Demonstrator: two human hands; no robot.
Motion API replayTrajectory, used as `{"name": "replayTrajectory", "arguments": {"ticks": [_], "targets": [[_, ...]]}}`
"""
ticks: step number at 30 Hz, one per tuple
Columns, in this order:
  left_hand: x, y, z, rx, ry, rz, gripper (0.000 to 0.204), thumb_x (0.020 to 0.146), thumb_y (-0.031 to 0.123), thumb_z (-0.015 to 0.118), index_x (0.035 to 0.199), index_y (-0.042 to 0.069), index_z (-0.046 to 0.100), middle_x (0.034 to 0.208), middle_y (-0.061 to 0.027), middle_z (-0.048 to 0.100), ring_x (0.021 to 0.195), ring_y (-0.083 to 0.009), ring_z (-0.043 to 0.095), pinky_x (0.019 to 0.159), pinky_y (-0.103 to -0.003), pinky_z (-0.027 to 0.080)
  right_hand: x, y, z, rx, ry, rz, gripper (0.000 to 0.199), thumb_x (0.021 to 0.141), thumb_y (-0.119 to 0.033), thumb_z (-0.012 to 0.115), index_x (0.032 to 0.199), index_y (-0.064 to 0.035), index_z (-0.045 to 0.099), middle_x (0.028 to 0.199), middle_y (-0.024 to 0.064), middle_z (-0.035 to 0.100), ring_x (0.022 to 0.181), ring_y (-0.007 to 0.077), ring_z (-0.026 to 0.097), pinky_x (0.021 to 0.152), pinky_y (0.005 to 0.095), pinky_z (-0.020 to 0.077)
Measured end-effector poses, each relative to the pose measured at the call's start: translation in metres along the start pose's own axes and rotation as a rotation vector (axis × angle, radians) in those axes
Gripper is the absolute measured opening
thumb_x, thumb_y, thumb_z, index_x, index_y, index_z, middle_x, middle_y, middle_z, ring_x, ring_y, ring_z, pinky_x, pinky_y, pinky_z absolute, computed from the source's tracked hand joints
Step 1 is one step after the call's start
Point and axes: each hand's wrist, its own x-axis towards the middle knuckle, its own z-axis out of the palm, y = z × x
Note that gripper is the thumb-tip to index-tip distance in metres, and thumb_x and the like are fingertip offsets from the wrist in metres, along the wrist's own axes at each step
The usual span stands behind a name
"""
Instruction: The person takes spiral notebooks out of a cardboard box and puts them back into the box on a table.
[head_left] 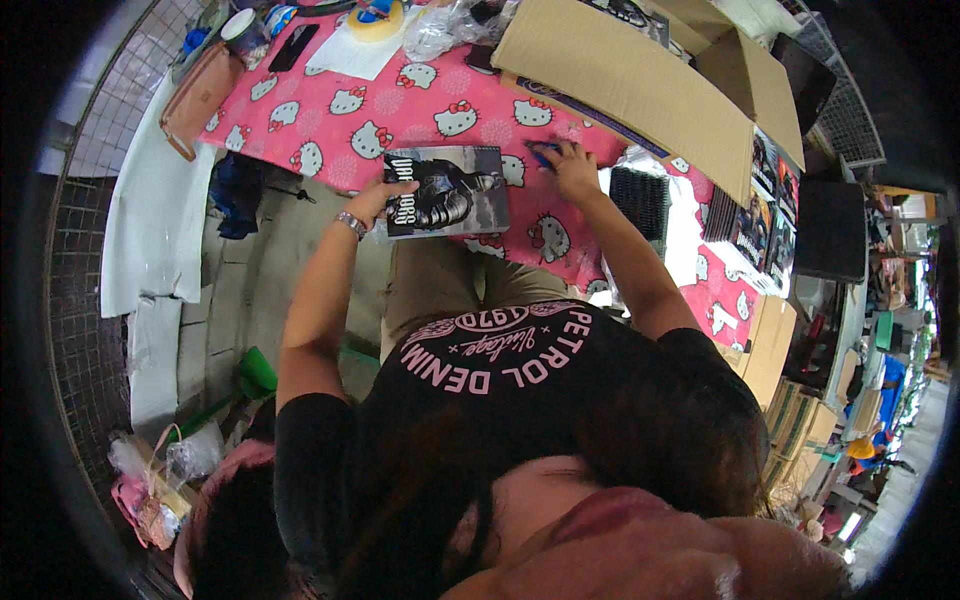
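1. Head view: the left hand (375,203) has its grip closed on the left edge of a dark flat book (447,190), which lies on the desk (340,130) close to the near edge, on the pink patterned cloth.
2. The right hand (572,168) pinches a small blue pen-like thing (540,155) just right of the book, beside the flap of a large open cardboard box (640,85).
3. The book looks stiff, thin and fairly light, with a glossy cover that may slide on the cloth; I judge the side edges the best hold.
4. Open room is narrow: the box crowds the far right, a tape roll (376,20) and clutter sit far back, and the desk's near edge drops off just below the book.
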Motion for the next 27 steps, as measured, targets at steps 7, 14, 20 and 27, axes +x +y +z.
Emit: {"name": "replayTrajectory", "arguments": {"ticks": [7, 14, 20, 27], "targets": [[0.045, 0.030, 0.057, 0.076, -0.264, -0.064, 0.045, 0.076, 0.020, 0.078, 0.113, 0.005, 0.058, 0.101, -0.0028, 0.067, 0.087, -0.0148, 0.063, 0.071, -0.032, 0.051, -0.065, -0.032, -0.227, 0.385, -0.190, -0.583, 0.056, 0.089, -0.044, 0.059, 0.130, -0.0069, 0.053, 0.125, 0.0150, 0.059, 0.119, 0.0286, 0.053, 0.102, 0.0444, 0.0380], [0.060, 0.031, 0.091, 0.063, -0.358, 0.043, 0.057, 0.073, 0.024, 0.080, 0.119, 0.002, 0.055, 0.108, -0.0086, 0.065, 0.098, -0.0200, 0.062, 0.085, -0.035, 0.049, 0.069, 0.108, -0.362, 1.069, 0.027, 0.187, 0.034, 0.098, -0.028, 0.047, 0.092, -0.0016, 0.068, 0.082, 0.0083, 0.068, 0.072, 0.0165, 0.066, 0.067, 0.0291, 0.0548], [0.070, 0.016, 0.083, 0.321, -0.203, 0.138, 0.069, 0.070, 0.038, 0.082, 0.122, 0.001, 0.055, 0.112, -0.0094, 0.065, 0.104, -0.0205, 0.060, 0.092, -0.035, 0.045, 0.214, 0.183, -0.251, 0.374, -0.147, 0.515, 0.044, 0.087, -0.044, 0.059, 0.114, -0.0092, 0.063, 0.112, 0.0115, 0.065, 0.099, 0.0253, 0.063, 0.086, 0.0409, 0.0517], [0.035, 0.057, 0.100, 0.313, -0.181, 0.057, 0.070, 0.068, 0.031, 0.085, 0.121, 0.000, 0.052, 0.110, -0.0095, 0.064, 0.101, -0.0195, 0.060, 0.092, -0.034, 0.046, 0.271, 0.174, -0.199, -0.207, -0.445, 0.381, 0.040, 0.077, -0.054, 0.068, 0.101, -0.0221, 0.072, 0.106, -0.0007, 0.070, 0.095, 0.0207, 0.066, 0.085, 0.0359, 0.0519]]}}
